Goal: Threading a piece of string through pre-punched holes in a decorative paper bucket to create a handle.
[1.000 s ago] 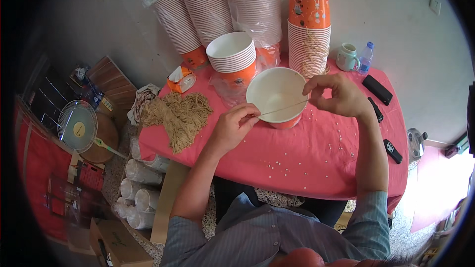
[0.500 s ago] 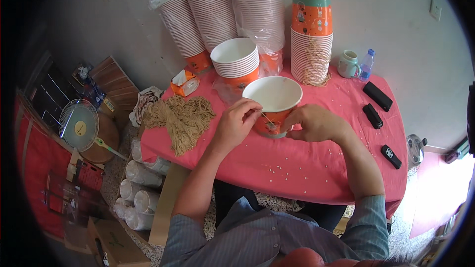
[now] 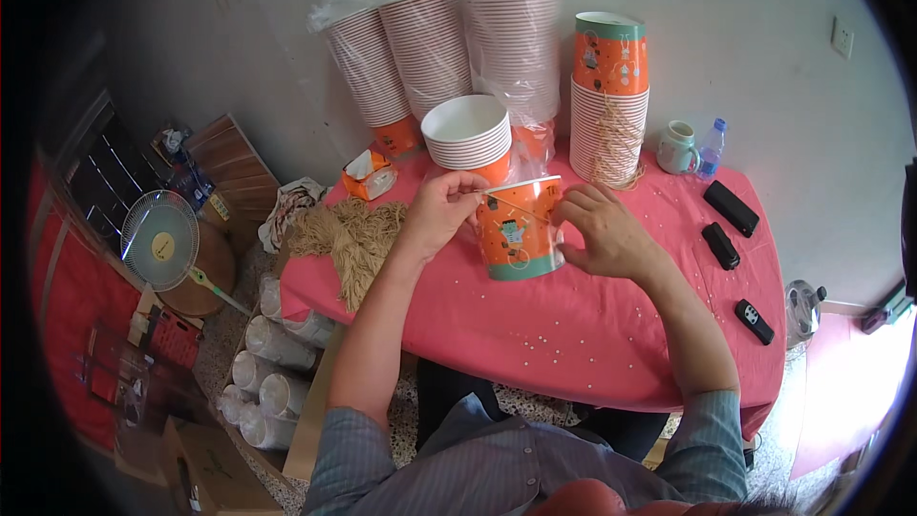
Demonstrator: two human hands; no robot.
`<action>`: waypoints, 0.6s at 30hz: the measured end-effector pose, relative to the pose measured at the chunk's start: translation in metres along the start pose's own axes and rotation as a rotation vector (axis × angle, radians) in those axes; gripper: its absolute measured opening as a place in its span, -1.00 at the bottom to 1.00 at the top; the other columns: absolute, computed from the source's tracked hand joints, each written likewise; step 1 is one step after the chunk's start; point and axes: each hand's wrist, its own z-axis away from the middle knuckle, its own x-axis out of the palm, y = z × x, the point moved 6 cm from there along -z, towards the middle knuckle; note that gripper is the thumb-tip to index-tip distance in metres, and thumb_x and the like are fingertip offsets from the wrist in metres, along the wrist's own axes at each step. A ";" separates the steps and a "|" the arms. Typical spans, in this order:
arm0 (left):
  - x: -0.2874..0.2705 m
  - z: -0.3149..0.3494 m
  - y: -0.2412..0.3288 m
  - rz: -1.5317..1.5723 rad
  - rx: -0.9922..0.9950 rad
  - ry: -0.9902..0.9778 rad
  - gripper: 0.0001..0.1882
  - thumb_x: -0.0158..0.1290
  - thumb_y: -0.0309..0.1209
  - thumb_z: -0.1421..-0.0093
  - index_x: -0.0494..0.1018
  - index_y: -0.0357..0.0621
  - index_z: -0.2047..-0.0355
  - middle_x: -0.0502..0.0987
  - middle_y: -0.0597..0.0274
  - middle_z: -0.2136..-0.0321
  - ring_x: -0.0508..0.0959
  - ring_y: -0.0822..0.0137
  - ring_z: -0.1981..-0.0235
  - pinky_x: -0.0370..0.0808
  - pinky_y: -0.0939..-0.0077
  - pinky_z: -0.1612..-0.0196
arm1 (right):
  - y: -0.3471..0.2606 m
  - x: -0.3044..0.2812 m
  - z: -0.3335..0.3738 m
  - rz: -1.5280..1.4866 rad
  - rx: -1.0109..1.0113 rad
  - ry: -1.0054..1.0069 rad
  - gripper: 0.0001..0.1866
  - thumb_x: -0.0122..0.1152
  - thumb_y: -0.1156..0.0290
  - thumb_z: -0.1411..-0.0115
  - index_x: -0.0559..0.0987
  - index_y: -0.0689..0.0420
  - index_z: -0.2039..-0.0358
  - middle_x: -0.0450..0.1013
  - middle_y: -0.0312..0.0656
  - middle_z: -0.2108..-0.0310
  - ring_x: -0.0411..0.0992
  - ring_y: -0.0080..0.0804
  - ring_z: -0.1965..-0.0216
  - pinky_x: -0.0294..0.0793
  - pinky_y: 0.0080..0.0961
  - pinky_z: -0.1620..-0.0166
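Between my hands is an orange paper bucket (image 3: 519,229) with a green bottom band and cartoon prints. It is tilted so that its printed side faces me. A thin tan string (image 3: 516,203) slants across its upper side. My left hand (image 3: 447,205) pinches at the upper left rim, where the string's left end is. My right hand (image 3: 602,234) grips the bucket's right side with bent fingers, and the string reaches toward them. Left of the bucket lies a pile of tan strings (image 3: 358,244).
Behind stand a short stack of white-rimmed buckets (image 3: 468,134), tall plastic-wrapped stacks (image 3: 425,48) and a stack draped with strings (image 3: 592,124). A mug (image 3: 676,148), a water bottle (image 3: 712,148), a black case (image 3: 731,208) and a key fob (image 3: 754,322) lie at right on the pink cloth (image 3: 592,325).
The bucket has tipped, its open mouth turning away and its printed side coming toward me. Both hands have stayed at its sides, and the string now shows across the front.
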 end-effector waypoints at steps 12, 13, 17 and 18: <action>-0.008 -0.004 -0.015 0.077 -0.029 -0.041 -0.68 0.06 -0.59 -0.44 0.55 -0.39 -0.16 0.64 0.25 0.21 0.63 0.47 0.30 0.65 0.52 0.12 | 0.066 0.042 0.014 -0.182 0.162 -0.114 -0.49 0.48 0.47 -0.05 0.54 0.17 -0.04 0.61 -0.09 -0.04 0.56 -0.02 -0.17 0.57 -0.14 -0.21; -0.010 -0.004 -0.018 0.074 -0.042 -0.021 -0.68 0.06 -0.59 -0.44 0.54 -0.39 -0.16 0.63 0.26 0.23 0.62 0.48 0.32 0.67 0.49 0.12 | 0.067 0.044 0.015 -0.191 0.154 -0.126 -0.43 0.51 0.45 -0.05 0.52 0.17 -0.08 0.61 -0.09 -0.07 0.55 -0.02 -0.19 0.57 -0.15 -0.24; -0.019 -0.005 -0.030 0.105 -0.062 0.021 -0.70 0.07 -0.55 -0.46 0.54 -0.36 -0.16 0.61 0.28 0.25 0.60 0.49 0.35 0.70 0.44 0.14 | 0.064 0.045 0.015 -0.251 0.210 -0.179 -0.31 0.61 0.37 -0.03 0.49 0.17 -0.16 0.57 -0.07 -0.18 0.53 -0.03 -0.25 0.55 -0.15 -0.29; -0.022 -0.007 -0.034 0.099 -0.045 0.006 -0.70 0.07 -0.52 -0.47 0.54 -0.34 -0.15 0.61 0.29 0.25 0.59 0.49 0.35 0.70 0.42 0.15 | 0.064 0.046 0.015 -0.249 0.214 -0.177 -0.31 0.61 0.37 -0.03 0.49 0.17 -0.16 0.57 -0.07 -0.18 0.53 -0.03 -0.25 0.55 -0.15 -0.29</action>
